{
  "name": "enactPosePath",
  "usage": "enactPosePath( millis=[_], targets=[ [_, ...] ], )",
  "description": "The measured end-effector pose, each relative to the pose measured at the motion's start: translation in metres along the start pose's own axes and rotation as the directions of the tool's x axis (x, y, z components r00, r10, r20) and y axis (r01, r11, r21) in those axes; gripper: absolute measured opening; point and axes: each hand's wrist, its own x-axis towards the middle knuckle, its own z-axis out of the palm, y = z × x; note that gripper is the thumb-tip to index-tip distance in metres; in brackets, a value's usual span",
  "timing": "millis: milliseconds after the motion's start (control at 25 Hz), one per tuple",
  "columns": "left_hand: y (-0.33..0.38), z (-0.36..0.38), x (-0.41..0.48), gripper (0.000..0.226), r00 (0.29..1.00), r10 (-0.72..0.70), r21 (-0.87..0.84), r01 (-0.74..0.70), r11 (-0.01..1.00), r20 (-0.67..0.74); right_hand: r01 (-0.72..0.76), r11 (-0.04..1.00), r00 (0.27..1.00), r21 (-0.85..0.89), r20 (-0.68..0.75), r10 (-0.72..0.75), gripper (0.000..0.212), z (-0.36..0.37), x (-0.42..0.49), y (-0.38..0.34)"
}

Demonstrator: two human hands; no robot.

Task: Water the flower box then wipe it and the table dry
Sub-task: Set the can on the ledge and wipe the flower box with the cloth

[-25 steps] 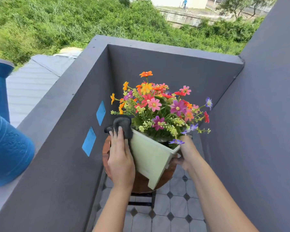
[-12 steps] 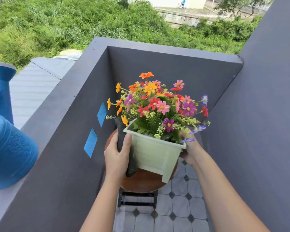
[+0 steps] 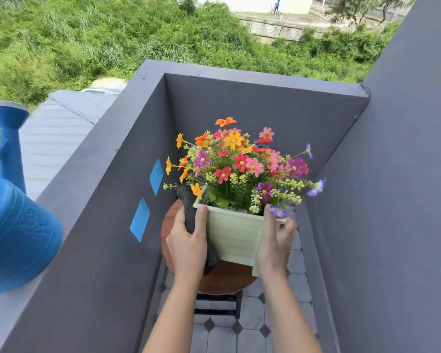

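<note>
While the left hand (image 3: 189, 247) clasps a dark grey cloth (image 3: 189, 212) against the pale green plastic flower box (image 3: 234, 233) over the round wooden table (image 3: 227, 278), the right hand (image 3: 275, 238), gripping its rim, should steady it.

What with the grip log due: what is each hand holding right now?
Left hand: grips the cloth, thumb against the box.
Right hand: grips the box's right side.

The flower box (image 3: 233, 235) is showing a matt, ribbed face of pale plastic. Against its left side the dark cloth (image 3: 190, 212) is looking soft. Beneath it the wooden table (image 3: 224, 278) is gleaming smooth. Well to its left, the watering can (image 3: 18, 233) is showing pebbled blue plastic.
</note>
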Motion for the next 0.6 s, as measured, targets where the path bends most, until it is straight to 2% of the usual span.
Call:
enactPosePath(
  millis=[120, 280, 440, 520, 600],
  targets=[
    [-0.004, -0.001, -0.001, 0.027, 1.0, 0.002, 0.002, -0.002, 1.0, 0.003, 0.047, 0.98, 0.988, -0.194, -0.133, -0.074, 0.104, 0.019, -0.025, 0.0],
    [-0.006, -0.005, -0.007, 0.023, 1.0, 0.011, 0.005, -0.011, 1.0, -0.015, -0.038, 0.995, 0.967, -0.095, -0.255, 0.012, 0.117, 0.046, -0.027, -0.008],
    [0.0, -0.008, -0.012, 0.036, 0.998, 0.032, -0.01, -0.032, 0.999, -0.046, -0.112, 0.991, 0.962, -0.078, -0.258, 0.088, 0.093, 0.045, -0.018, -0.015],
    [-0.003, -0.01, -0.015, 0.034, 0.998, 0.049, -0.023, -0.05, 0.998, -0.032, -0.112, 0.983, 0.975, -0.148, -0.209, 0.08, 0.079, 0.035, -0.009, -0.017],
    [-0.005, -0.01, -0.019, 0.035, 0.999, 0.051, -0.025, -0.051, 0.998, 0.01, -0.098, 0.98, 0.988, -0.172, -0.136, 0.075, 0.075, 0.024, 0.004, -0.02]
  ],
)
